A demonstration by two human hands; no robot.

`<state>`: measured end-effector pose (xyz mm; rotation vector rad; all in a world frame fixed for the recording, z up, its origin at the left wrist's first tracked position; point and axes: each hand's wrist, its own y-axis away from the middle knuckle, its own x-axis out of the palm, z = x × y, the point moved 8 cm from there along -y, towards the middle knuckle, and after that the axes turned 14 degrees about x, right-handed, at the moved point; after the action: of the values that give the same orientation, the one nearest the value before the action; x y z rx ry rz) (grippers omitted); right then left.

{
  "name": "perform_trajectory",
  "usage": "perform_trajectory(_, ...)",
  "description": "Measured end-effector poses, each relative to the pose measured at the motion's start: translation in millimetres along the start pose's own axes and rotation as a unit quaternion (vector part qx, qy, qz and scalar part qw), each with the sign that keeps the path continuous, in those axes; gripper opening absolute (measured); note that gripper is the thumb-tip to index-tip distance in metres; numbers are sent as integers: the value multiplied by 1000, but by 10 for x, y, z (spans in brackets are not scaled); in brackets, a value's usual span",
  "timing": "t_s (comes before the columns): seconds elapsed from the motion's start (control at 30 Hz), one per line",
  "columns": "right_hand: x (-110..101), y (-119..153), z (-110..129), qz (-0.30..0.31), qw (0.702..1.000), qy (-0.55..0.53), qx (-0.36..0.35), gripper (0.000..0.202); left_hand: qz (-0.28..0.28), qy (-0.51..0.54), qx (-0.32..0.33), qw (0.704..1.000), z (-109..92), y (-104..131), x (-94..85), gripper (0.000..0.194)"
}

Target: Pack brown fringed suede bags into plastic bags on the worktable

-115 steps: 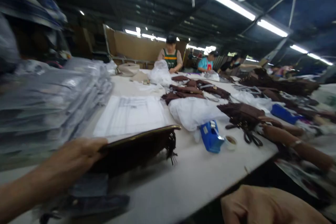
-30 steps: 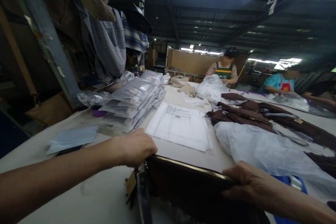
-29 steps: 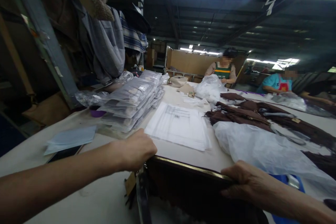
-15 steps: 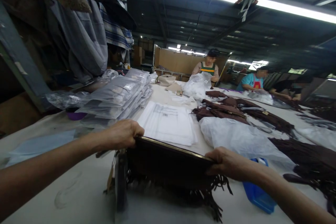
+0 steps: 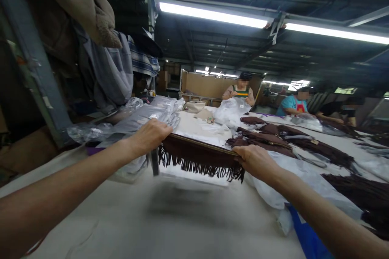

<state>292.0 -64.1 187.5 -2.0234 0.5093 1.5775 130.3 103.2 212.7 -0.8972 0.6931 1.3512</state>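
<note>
A dark brown fringed bag [image 5: 200,153] with a zipper along its top edge hangs above the table, stretched between my two hands. My left hand [image 5: 152,135] is closed on the zipper's left end. At the right end, the fingers of my right hand [image 5: 253,160] pinch the same edge. The fringe dangles freely, and a dark strap-like strip hangs below my left hand. Behind the bag lies a stack of white printed plastic bags [image 5: 209,131], mostly hidden by it.
Grey garments in clear bags [image 5: 139,115] are piled at the left. More brown fringed bags [image 5: 264,139], clear plastic [image 5: 273,190] and a blue bin [image 5: 306,234] lie to the right. Clothes [image 5: 118,68] hang from a post. Several co-workers sit or stand across the table [image 5: 100,214].
My hands have raised the bag and pushed it farther away, so its fringe swings clear of the table. The camera view has tilted upward.
</note>
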Motion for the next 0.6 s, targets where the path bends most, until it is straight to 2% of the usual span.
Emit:
perform_trajectory(0.07,16,8,36,-25,1000,10,-4,25,-17,-68,32,997,-51,11,9,21)
perform_trajectory(0.13,129,79,97,-42,999,15,-16,32,-35,-108,70,991,-168,77,111,21)
perform_trajectory(0.2,364,229,186,-53,998,16,-33,35,-68,-130,121,982,-395,206,277,23)
perform_trajectory(0.3,898,609,356,-80,994,15,-67,40,-140,-124,181,965,-887,518,582,25)
perform_trajectory(0.33,1086,766,411,-97,992,14,-78,42,-162,-107,186,963,-1056,640,688,25)
perform_trajectory(0.37,1159,973,484,-186,977,4,-106,41,-186,-84,185,961,-1222,768,784,26)
perform_trajectory(0.43,1362,1340,542,-289,950,-10,-119,40,-235,-34,166,957,-1512,1032,946,29)
perform_trajectory(0.53,1608,1686,562,-320,941,-7,-112,39,-241,18,112,964,-1800,1374,1179,30)
perform_trajectory(0.6,1672,1815,565,-319,942,-8,-103,39,-239,23,85,967,-1928,1545,1253,32)
